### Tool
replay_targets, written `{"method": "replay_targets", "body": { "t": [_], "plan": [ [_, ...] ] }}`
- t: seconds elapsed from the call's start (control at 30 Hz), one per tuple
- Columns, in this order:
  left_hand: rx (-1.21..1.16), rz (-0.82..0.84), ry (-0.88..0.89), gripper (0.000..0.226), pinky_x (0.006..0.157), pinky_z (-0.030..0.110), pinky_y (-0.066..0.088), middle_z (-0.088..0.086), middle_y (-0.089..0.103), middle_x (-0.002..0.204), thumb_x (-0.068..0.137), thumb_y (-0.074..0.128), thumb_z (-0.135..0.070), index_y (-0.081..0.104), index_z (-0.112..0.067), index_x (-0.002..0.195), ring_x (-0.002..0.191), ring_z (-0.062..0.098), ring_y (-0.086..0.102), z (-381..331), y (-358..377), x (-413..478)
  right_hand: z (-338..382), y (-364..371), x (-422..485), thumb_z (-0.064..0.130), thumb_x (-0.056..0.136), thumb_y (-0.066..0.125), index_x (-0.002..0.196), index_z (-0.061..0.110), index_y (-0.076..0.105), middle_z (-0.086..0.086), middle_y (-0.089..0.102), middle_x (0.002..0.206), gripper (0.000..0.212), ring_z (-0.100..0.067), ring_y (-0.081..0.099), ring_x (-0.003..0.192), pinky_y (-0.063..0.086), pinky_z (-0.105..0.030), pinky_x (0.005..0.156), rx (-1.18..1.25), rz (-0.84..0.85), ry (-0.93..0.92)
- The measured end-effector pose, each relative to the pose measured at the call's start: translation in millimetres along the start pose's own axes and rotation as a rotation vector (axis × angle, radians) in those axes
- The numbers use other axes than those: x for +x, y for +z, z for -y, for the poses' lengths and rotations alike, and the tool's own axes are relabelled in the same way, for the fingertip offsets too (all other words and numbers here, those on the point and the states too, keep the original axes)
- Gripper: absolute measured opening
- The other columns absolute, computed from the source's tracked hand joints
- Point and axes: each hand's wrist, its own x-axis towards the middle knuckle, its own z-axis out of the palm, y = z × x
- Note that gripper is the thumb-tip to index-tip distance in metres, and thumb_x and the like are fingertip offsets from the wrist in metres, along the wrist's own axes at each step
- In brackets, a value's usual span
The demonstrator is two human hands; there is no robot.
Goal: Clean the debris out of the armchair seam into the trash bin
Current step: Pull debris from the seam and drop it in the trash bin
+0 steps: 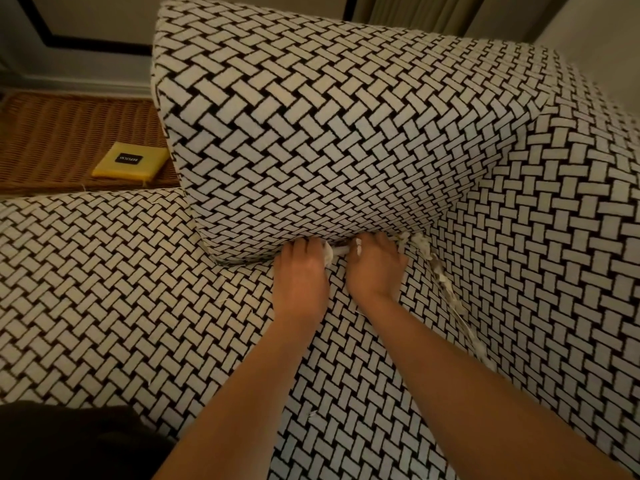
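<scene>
Woven-print armchair seat (138,289) — left hand (300,275), right hand (375,268) pinch white scraps (337,251); debris strip (441,275) runs back-to-front, just right.

At the seam beneath the woven-patterned back cushion (329,133), the left hand (299,275) and right hand (375,268) sit side by side on the seat (104,289), fingers curled and seemingly pinching white scraps (334,252), with more shredded debris (440,275) lining the side seam.

Both hands side by side, knuckles up.
Forearms enter from 5 and 6 o'clock; left hand (300,276) grips a white scrap (331,252), right hand (376,269) curls its fingers, tips hidden.
</scene>
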Motion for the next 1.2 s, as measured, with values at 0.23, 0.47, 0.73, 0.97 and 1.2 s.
{"method": "replay_targets", "body": {
  "t": [0.23,0.47,0.73,0.97,1.2],
  "plan": [
    [-0.006,-0.129,0.045,0.033,0.062,0.038,0.047,0.01,0.061,0.077,0.084,0.034,-0.029,0.059,-0.007,0.088,0.069,0.026,0.058,-2,3,1,1,6,-2,0.012,0.096,0.04,0.088,-0.001,0.061,-0.016,0.062,0.087,0.026,-0.029,0.055,0.084,0.036,-0.034,0.073,0.223,-0.175,0.006],
    [-0.15,-0.12,0.027,0.056,0.07,0.04,0.047,0.012,0.063,0.086,0.093,0.011,-0.032,0.061,-0.005,0.099,0.076,0.028,0.059,-2,1,0,3,4,-8,0.023,0.098,0.034,0.078,0.002,0.056,-0.011,0.056,0.072,0.036,-0.021,0.046,0.066,0.031,-0.027,0.059,0.503,-0.218,0.05],
    [-0.045,-0.154,0.003,0.008,0.07,0.04,0.052,0.006,0.063,0.07,0.086,0.05,-0.012,0.057,-0.009,0.085,0.065,0.025,0.062,1,6,0,4,-6,-7,0.023,0.096,0.045,0.099,0.007,0.057,0.01,0.047,0.063,0.02,-0.014,0.048,0.058,0.041,-0.028,0.052,0.55,-0.189,0.2],
    [0.01,-0.093,-0.004,0.017,0.071,0.042,0.053,0.008,0.066,0.073,0.073,0.07,-0.005,0.062,-0.009,0.088,0.068,0.026,0.064,2,5,-1,4,-7,-2,0.038,0.093,0.045,0.102,0.008,0.055,-0.013,0.067,0.083,0.032,-0.028,0.062,0.072,0.036,-0.026,0.053,0.12,-0.04,0.201],
    [0.0,-0.131,0.054,0.045,0.068,0.037,0.049,0.006,0.064,0.066,0.093,0.025,-0.033,0.061,-0.012,0.076,0.061,0.024,0.06,0,1,0,3,-6,-3,0.035,0.096,0.043,0.098,0.007,0.06,-0.012,0.06,0.101,0.034,-0.029,0.06,0.082,0.032,-0.027,0.057,0.065,-0.05,0.119]
  ]
}}
